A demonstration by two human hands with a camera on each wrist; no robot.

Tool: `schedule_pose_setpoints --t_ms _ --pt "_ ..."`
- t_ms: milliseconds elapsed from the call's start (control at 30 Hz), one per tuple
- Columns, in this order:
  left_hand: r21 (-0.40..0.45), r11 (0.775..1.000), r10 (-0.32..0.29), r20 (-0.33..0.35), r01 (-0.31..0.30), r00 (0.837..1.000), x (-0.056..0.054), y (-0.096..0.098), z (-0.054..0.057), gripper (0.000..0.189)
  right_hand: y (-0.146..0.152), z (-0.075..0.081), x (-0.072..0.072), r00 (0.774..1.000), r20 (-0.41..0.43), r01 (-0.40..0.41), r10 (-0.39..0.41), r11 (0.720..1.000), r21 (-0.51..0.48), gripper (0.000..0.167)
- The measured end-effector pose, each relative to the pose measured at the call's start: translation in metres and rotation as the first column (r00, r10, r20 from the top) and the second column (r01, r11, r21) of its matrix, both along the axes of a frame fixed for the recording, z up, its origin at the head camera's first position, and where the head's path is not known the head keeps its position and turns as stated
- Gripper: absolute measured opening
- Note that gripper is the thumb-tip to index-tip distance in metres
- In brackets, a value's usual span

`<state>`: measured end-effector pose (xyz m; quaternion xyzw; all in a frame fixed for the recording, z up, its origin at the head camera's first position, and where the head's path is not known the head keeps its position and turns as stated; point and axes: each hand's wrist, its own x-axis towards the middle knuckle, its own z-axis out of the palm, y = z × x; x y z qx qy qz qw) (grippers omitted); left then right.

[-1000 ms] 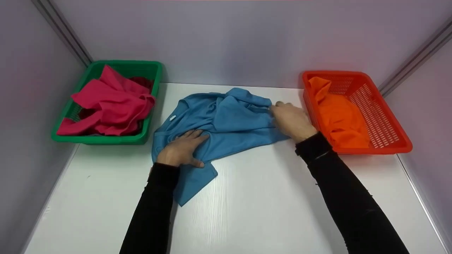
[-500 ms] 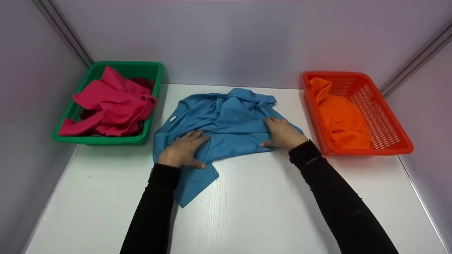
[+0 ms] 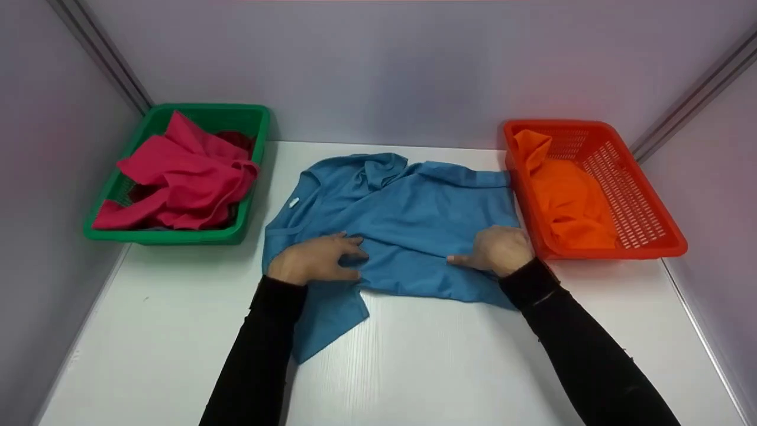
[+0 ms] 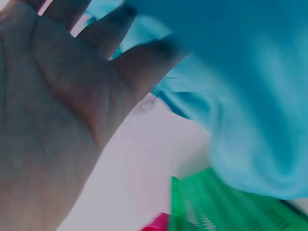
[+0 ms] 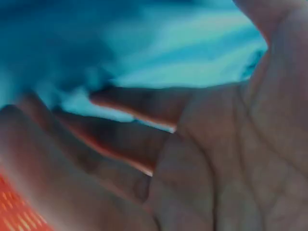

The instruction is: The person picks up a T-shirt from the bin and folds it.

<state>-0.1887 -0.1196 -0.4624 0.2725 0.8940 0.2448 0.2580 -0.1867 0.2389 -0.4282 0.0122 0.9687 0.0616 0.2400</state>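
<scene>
A blue short-sleeved shirt lies spread sideways on the white table, its neckline and white label toward the left and its hem toward the right. My left hand is over the shirt near the shoulder, fingers spread, with a sleeve sticking out below it. Over the lower right part of the shirt, by the hem, is my right hand, its thumb pointing left. The right wrist view shows its fingers loosely extended at the blue cloth. Bunched folds remain at the shirt's far upper edge.
A green basket at the back left holds crumpled pink cloth over darker pieces. At the back right an orange-red basket, with orange cloth inside, stands close beside the hem. Grey panels enclose the table.
My right hand has moved down and slightly right. The shirt's body has spread out flatter, its near edge lower and its hem closer to the orange-red basket. My left hand has shifted slightly.
</scene>
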Motion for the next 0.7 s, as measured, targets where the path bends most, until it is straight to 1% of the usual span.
schedule_pose_setpoints --t_ms 67,100,167,200,267,367,433,467,567,633,667,700 --pt "0.028 1.000 0.005 0.009 -0.005 1.000 0.002 0.003 0.005 0.048 0.003 0.003 -0.003 0.998 -0.040 -0.050 0.050 0.999 0.015 0.097" --pt "0.045 0.999 0.011 0.011 -0.012 1.000 0.003 0.005 0.008 0.046 0.005 0.003 -0.005 0.994 -0.077 -0.075 0.075 0.997 -0.001 0.092" --pt "0.082 0.996 0.033 0.020 -0.034 0.999 0.003 0.006 0.011 0.046 0.006 0.001 -0.011 0.984 -0.145 -0.116 0.105 0.991 -0.063 0.081" --pt "0.090 0.995 0.040 0.011 -0.041 0.999 0.001 0.007 0.012 0.046 0.007 -0.001 -0.014 0.979 -0.171 -0.132 0.112 0.985 -0.107 0.078" --pt "0.085 0.995 0.045 -0.027 -0.043 0.999 -0.004 0.008 0.015 0.050 0.006 -0.005 -0.021 0.973 -0.199 -0.154 0.115 0.968 -0.197 0.081" --pt "0.021 0.999 0.040 -0.122 -0.038 0.992 -0.021 0.015 0.018 0.059 0.005 -0.012 -0.033 0.984 -0.157 -0.133 0.088 0.943 -0.306 0.085" --pt "-0.041 0.998 0.028 -0.174 -0.036 0.984 -0.035 0.021 0.018 0.066 0.004 -0.015 -0.041 0.991 -0.106 -0.107 0.075 0.934 -0.342 0.090" --pt "-0.069 0.997 0.021 -0.185 -0.035 0.983 -0.043 0.024 0.016 0.070 0.003 -0.017 -0.044 0.994 -0.079 -0.098 0.075 0.932 -0.348 0.094" --pt "-0.141 0.990 -0.002 -0.154 -0.020 0.988 -0.062 0.028 0.005 0.085 0.000 -0.022 -0.053 0.997 -0.002 -0.079 0.083 0.932 -0.353 0.109" --pt "-0.173 0.985 -0.012 -0.119 -0.009 0.993 -0.070 0.027 -0.004 0.097 -0.001 -0.027 -0.058 0.995 0.030 -0.082 0.099 0.933 -0.352 0.118" --pt "-0.170 0.985 -0.013 -0.114 -0.007 0.993 -0.074 0.024 -0.013 0.102 -0.001 -0.029 -0.061 0.993 0.038 -0.087 0.107 0.931 -0.353 0.121" --pt "-0.176 0.984 -0.011 -0.106 -0.007 0.994 -0.076 0.022 -0.018 0.106 0.000 -0.031 -0.063 0.993 0.042 -0.092 0.115 0.930 -0.356 0.123"
